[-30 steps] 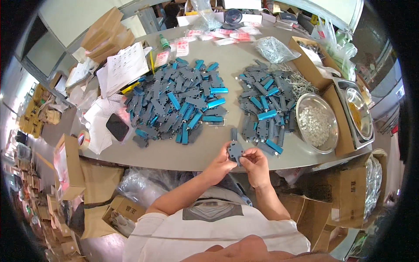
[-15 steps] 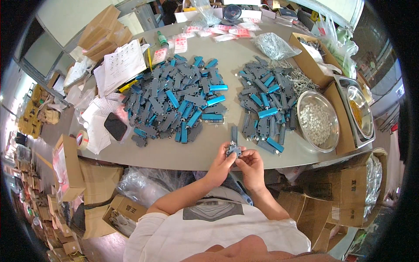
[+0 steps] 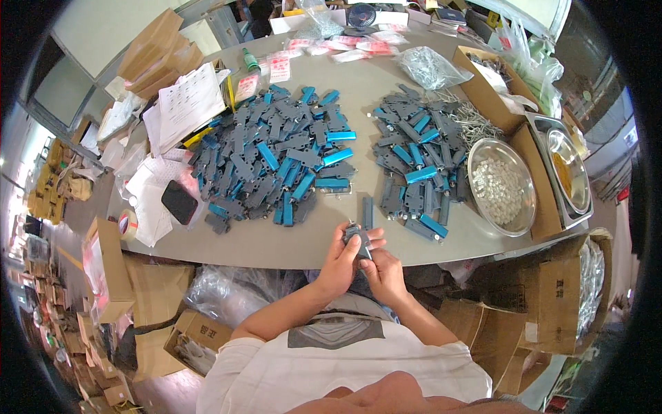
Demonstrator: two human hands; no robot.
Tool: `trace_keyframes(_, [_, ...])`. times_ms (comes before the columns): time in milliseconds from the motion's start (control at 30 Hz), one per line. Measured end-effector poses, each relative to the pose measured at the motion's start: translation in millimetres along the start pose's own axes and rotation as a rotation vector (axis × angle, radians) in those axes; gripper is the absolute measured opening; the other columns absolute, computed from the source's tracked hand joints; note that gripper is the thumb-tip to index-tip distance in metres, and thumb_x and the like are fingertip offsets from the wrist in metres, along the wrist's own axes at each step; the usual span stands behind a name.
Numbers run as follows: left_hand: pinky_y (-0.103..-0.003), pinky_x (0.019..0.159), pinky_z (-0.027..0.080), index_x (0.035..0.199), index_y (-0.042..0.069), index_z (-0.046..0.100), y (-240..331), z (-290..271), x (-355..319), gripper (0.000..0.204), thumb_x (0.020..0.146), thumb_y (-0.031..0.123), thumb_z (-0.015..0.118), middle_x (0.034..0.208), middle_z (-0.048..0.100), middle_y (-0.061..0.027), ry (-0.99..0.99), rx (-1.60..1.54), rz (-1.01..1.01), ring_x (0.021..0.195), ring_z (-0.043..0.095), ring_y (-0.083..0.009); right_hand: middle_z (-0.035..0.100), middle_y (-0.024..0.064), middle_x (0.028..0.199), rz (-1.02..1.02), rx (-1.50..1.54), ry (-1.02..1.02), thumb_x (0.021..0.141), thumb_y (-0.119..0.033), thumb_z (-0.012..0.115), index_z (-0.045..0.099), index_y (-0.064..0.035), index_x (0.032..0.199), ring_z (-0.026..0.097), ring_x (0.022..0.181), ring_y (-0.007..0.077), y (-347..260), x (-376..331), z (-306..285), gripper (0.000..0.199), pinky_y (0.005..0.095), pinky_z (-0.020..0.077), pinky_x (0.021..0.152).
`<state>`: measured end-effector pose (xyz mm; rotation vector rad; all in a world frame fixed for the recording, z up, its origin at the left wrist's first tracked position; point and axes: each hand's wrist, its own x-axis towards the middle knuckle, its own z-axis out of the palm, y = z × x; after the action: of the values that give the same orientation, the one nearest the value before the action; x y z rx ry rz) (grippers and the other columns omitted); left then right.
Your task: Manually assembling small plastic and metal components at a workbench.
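Note:
My left hand (image 3: 340, 261) and my right hand (image 3: 383, 270) meet at the table's near edge, both closed on one small grey plastic part (image 3: 357, 238). Just beyond my fingers another grey part (image 3: 367, 211) lies alone on the table. A big heap of grey and blue parts (image 3: 276, 155) spreads to the left of centre. A second heap of the same parts (image 3: 414, 162) lies to the right.
A round metal bowl of small white pieces (image 3: 499, 186) stands at the right, with metal trays (image 3: 571, 172) beyond it. Papers (image 3: 183, 103), a black phone (image 3: 179, 201) and a tape roll (image 3: 127, 223) lie at the left. Cardboard boxes (image 3: 545, 297) surround the grey table (image 3: 289, 245).
Both hands have drawn slightly nearer to me with the grey part, which has turned between my fingers. The heaps have not moved.

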<state>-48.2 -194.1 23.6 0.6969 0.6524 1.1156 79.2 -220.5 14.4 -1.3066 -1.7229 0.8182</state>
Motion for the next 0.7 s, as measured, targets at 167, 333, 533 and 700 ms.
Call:
trace_keyframes(167, [-0.04, 0.087, 0.048, 0.122, 0.011, 0.03, 4, -11, 4, 0.025, 0.099, 0.019, 0.038, 0.121, 0.052, -0.0206, 0.05, -0.109, -0.107, 0.106, 0.056, -0.0281, 0.06, 0.0207, 0.084, 0.019, -0.014, -0.029, 0.086, -0.022, 0.06, 0.06, -0.001, 0.084, 0.057, 0.075, 0.0398, 2, 6, -7, 0.021, 0.046, 0.0455, 0.065])
trace_keyframes(333, [-0.03, 0.077, 0.046, 0.128, 0.003, 0.037, 63, -56, 46, 0.037, 0.094, 0.016, 0.047, 0.111, 0.055, -0.0121, 0.261, 0.627, 0.274, 0.091, 0.055, -0.0164, 0.059, 0.0169, 0.088, -0.092, -0.417, 0.3, 0.076, -0.012, 0.068, 0.061, -0.0026, 0.083, 0.054, 0.083, 0.0371, 27, 13, -47, 0.014, 0.0462, 0.0429, 0.075])
trace_keyframes(533, [-0.045, 0.102, 0.031, 0.133, -0.002, 0.034, 150, -98, 108, 0.062, 0.081, 0.014, 0.064, 0.134, 0.037, -0.0246, 0.714, 1.529, 0.924, 0.12, 0.04, -0.0385, 0.053, 0.0132, 0.102, 0.094, -0.614, 0.384, 0.067, -0.01, 0.072, 0.06, -0.0043, 0.094, 0.048, 0.094, 0.0348, 40, 5, -89, 0.03, 0.0438, 0.0402, 0.083])
trace_keyframes(700, [-0.045, 0.103, 0.033, 0.123, 0.003, 0.051, 87, -33, 105, 0.05, 0.078, 0.016, 0.066, 0.128, 0.049, -0.019, -0.053, 1.481, 0.723, 0.121, 0.043, -0.0352, 0.05, 0.0112, 0.107, 0.11, -0.661, 0.337, 0.067, -0.011, 0.073, 0.06, -0.0055, 0.095, 0.046, 0.101, 0.0334, 50, -1, -84, 0.031, 0.0441, 0.0381, 0.087])
